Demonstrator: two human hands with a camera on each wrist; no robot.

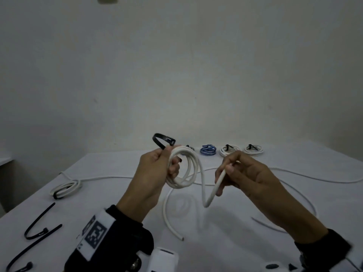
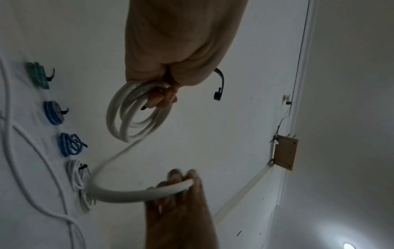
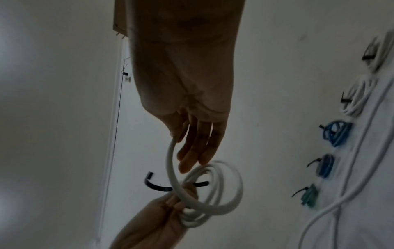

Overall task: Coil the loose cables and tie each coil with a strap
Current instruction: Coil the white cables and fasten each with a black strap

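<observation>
White tabletop lies below both raised hands: the left hand grips a white cable coil and a black strap, the right hand pinches the coil's loose tail, while tied coils line the table's far edge.

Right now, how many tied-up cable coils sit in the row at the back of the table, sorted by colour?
White coils: 2
Blue coils: 2
Green coil: 1
Total: 5
</observation>
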